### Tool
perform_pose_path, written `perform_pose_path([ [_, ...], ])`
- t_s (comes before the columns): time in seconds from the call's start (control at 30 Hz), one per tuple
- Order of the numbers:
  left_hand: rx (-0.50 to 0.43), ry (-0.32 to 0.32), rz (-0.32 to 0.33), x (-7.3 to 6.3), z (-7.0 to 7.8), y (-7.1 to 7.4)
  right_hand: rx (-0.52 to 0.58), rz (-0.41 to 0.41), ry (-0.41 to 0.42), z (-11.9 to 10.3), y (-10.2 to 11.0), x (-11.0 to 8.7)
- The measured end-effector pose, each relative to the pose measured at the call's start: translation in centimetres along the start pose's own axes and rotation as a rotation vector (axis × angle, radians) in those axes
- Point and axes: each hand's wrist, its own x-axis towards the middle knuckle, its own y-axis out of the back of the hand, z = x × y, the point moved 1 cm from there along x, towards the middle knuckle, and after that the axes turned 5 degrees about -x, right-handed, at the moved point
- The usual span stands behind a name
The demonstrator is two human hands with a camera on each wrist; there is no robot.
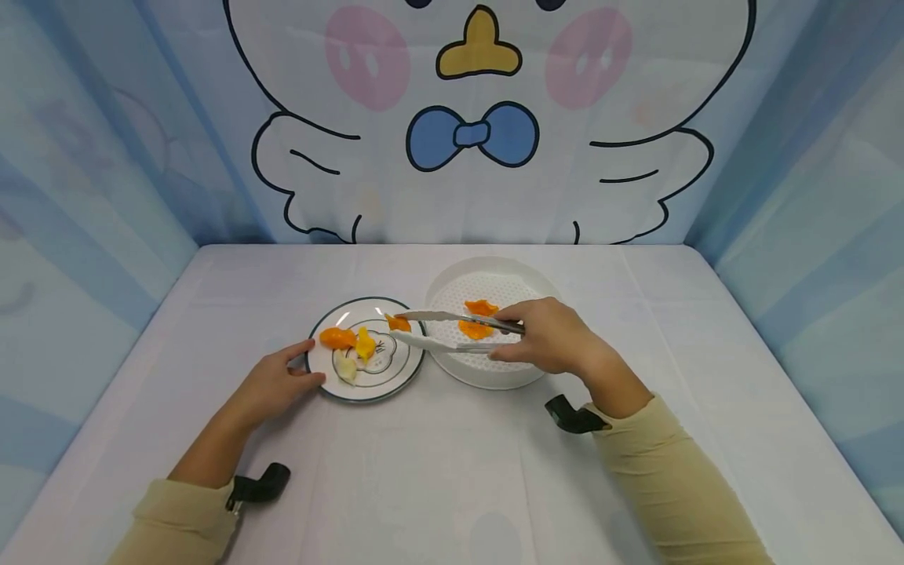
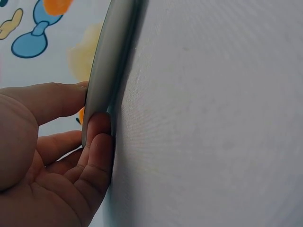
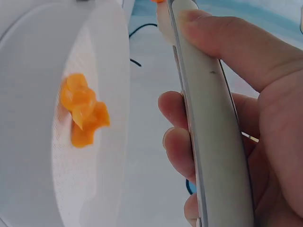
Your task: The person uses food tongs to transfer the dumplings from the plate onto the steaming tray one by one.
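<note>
My left hand (image 1: 271,384) pinches the left rim of a white plate (image 1: 391,378) with a dark edge line. In the left wrist view, its fingers (image 2: 99,156) curl at the plate's edge (image 2: 106,61). My right hand (image 1: 554,337) grips metal tongs (image 1: 441,345) with pale tips. Between those tips, above the plate's right side, is an orange piece (image 1: 399,323). On the plate lie another orange piece (image 1: 337,338), a yellow piece (image 1: 365,345) and a pale piece (image 1: 345,367). The tongs' handle (image 3: 213,118) fills my right grip in the right wrist view.
Right of the plate stands a round white perforated tray (image 1: 487,380), partly under the tongs and right hand. Orange pieces (image 1: 475,329) lie in it; the right wrist view shows orange pieces (image 3: 83,111) there too. A printed curtain (image 1: 473,204) closes off the table's back.
</note>
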Motion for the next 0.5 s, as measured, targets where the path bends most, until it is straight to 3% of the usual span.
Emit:
perform_pose_path([
  [0.17,-0.001,-0.007,0.000,-0.1,-0.1,-0.1,-0.008,0.045,-0.038,1.1,1.0,-0.4],
  [0.5,0.003,-0.012,0.006,-0.2,0.0,-0.2,0.022,0.032,-0.137,3.2,1.2,-0.8],
])
